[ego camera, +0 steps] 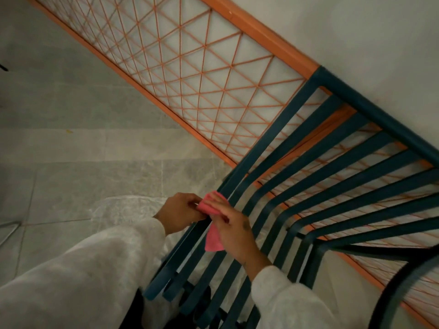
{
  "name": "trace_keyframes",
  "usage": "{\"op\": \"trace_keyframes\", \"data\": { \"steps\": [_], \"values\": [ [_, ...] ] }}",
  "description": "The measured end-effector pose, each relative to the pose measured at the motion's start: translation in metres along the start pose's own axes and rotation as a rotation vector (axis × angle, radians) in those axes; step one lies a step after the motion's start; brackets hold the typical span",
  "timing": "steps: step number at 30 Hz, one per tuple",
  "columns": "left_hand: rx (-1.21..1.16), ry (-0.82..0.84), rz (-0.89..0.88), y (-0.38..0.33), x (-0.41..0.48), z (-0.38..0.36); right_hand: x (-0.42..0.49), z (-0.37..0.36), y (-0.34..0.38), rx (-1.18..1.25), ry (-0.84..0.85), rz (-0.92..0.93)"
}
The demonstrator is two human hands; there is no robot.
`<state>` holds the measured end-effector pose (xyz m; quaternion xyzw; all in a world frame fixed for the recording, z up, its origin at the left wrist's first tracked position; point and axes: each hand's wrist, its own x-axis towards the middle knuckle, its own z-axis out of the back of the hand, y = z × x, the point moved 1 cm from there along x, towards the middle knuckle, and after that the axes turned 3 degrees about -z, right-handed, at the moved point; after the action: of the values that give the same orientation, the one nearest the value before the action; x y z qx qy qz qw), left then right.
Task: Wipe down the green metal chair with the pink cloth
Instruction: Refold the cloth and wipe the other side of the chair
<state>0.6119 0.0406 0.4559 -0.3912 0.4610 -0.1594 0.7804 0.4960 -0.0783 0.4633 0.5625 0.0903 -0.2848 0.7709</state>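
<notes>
On grey floor tiles point(71, 148), both hands' grips, left hand point(181, 211) and right hand point(234, 230), pinch the pink cloth point(212, 236) against the green chair point(332, 167).

Under me the pale grey stone-tiled floor point(71, 138) fills the left of the frame. An orange-framed panel laced with orange diamond cord lattice point(190, 74) runs from the upper left toward the lower right, against the plain white wall point(356, 32) at upper right. The light is dim and even.
</notes>
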Motion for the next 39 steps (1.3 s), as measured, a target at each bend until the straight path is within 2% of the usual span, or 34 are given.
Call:
{"op": "trace_keyframes", "data": {
  "steps": [3, 8, 13, 16, 22, 27, 35, 39],
  "values": [
    [0.050, -0.006, -0.059, -0.014, -0.014, 0.014, -0.014, 0.009, 0.033, 0.231, 0.011, -0.150],
    [-0.200, 0.097, -0.241, -0.072, -0.061, 0.037, -0.052, 0.032, 0.084, 0.822, -0.010, -0.281],
    [-0.337, 0.178, -0.294, -0.122, -0.114, 0.059, -0.100, 0.038, 0.124, 1.034, -0.031, -0.196],
    [-0.330, 0.199, -0.347, -0.144, -0.142, 0.064, -0.135, 0.034, 0.144, 1.114, -0.105, -0.165],
    [-0.113, 0.191, -0.471, -0.171, -0.190, 0.057, -0.203, 0.026, 0.158, 1.074, -0.265, -0.138],
    [-0.007, 0.282, -0.519, -0.199, -0.221, 0.035, -0.263, 0.038, 0.170, 0.941, -0.405, -0.084],
    [-0.149, 0.412, -0.527, -0.222, -0.278, -0.037, -0.343, 0.065, 0.150, 0.930, -0.578, 0.004],
    [-0.194, 0.391, -0.531, -0.217, -0.298, -0.085, -0.383, 0.083, 0.127, 0.873, -0.663, 0.060]
  ]
}}
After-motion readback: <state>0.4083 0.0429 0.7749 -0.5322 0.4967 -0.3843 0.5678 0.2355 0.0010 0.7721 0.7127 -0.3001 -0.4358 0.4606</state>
